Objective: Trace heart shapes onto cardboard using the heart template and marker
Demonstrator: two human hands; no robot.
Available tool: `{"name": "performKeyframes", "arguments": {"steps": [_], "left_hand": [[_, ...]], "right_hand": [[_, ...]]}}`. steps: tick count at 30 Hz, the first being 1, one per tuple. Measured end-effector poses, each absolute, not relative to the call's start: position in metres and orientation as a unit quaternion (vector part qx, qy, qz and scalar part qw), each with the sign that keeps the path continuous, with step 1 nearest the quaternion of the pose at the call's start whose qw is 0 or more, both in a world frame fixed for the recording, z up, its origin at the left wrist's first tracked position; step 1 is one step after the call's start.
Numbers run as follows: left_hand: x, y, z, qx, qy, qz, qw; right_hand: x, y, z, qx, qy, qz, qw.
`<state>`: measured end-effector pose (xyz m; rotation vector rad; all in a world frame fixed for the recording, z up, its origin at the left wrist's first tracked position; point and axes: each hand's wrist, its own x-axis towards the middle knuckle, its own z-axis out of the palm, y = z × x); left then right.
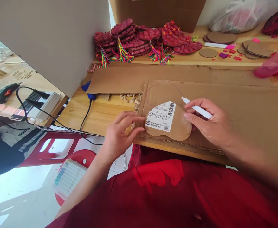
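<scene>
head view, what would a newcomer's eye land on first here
Probably the pile of bumpy, dark red pieces with multicoloured tassels at the top centre. Next, mid-picture, the cardboard cutout bearing a white printed label, between the left hand and the right hand, which holds a white marker. Red clothing also fills much of the bottom.

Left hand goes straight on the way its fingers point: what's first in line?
The left hand would likely meet the heart-shaped cardboard cutout first, at its left edge; depth is unclear, so they may already be touching.
</scene>
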<state>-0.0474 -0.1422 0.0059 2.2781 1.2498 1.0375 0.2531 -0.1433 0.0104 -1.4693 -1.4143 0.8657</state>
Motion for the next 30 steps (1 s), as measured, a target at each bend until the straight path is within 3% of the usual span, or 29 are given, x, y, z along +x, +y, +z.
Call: {"name": "performKeyframes", "arguments": {"steps": [7,30], "left_hand": [[-0.045,-0.162,-0.016,0.808,0.431,0.374,0.144],[-0.04,-0.163,-0.016,0.825,0.422,0.359,0.108]], "right_hand": [[0.246,-0.136,0.002,-0.578,-0.57,0.376,0.447],[0.244,-0.148,-0.004,-0.578,-0.72,0.167,0.345]]}}
